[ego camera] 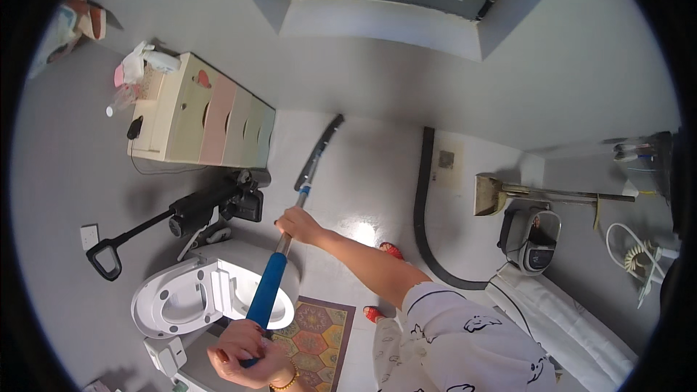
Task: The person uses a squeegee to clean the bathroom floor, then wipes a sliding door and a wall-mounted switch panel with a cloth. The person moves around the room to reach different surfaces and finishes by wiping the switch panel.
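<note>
A floor squeegee with a dark blade (319, 152) rests on the light floor near the wall under the window. Around the upper end of its blue grip sleeve (267, 291) one hand is closed; a beaded bracelet circles that wrist, and I take this for my left hand (245, 354). Farther down, my right hand (298, 226) wraps the metal part of the pole, just above a blue joint. The pole slants across the open white toilet (188, 302), between it and the patterned mat (316, 332).
A drawer cabinet (218, 120) and a black upright floor cleaner (204, 204) stand left. A black curved strip (422, 212) lies on the floor by a drain (446, 159). At right are a dustpan (487, 196), a grey bin-like appliance (531, 242) and a white curtain (566, 321).
</note>
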`<state>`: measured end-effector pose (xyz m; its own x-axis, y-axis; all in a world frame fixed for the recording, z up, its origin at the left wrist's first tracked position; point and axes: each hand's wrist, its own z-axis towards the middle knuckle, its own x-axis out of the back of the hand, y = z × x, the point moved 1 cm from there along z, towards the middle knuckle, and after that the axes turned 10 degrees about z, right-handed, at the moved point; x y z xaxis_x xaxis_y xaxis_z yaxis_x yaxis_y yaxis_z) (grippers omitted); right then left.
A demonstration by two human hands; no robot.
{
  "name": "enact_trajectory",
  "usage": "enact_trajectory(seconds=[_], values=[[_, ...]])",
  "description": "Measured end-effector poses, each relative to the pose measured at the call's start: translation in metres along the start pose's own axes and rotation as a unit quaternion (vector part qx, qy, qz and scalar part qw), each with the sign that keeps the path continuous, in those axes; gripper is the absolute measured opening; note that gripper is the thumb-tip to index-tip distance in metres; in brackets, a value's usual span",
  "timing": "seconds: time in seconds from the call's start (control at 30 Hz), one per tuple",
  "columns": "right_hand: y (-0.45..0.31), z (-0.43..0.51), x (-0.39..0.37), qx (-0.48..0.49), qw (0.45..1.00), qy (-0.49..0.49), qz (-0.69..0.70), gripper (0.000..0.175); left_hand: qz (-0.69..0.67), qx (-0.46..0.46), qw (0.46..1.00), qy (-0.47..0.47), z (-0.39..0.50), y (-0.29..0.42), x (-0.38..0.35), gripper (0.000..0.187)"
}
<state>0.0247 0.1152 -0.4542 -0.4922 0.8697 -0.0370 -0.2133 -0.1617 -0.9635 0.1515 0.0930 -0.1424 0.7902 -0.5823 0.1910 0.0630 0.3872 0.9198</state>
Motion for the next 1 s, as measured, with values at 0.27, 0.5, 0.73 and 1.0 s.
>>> enact_trajectory(seconds=[0.27, 0.5, 0.73, 1.0], values=[[-0.052, -0.083, 0.076, 0.022, 0.977, 0.118, -0.175, 0.02, -0.079, -0.04, 0.978, -0.191, -0.011, 0.044, -0.019, 0.037], [-0.055, -0.075, 0.121, 0.003, 0.975, 0.149, -0.168, 0.016, -0.144, -0.08, 0.947, -0.275, -0.019, 0.066, -0.039, 0.032], [0.007, -0.051, 0.187, 0.006, 0.971, 0.145, -0.191, 0.015, -0.202, -0.056, 0.908, -0.363, -0.046, 0.02, -0.098, 0.047], [-0.014, -0.12, 0.132, -0.196, 0.92, 0.31, 0.14, 0.043, -0.193, -0.062, 0.893, -0.402, -0.086, 0.024, -0.041, 0.046]])
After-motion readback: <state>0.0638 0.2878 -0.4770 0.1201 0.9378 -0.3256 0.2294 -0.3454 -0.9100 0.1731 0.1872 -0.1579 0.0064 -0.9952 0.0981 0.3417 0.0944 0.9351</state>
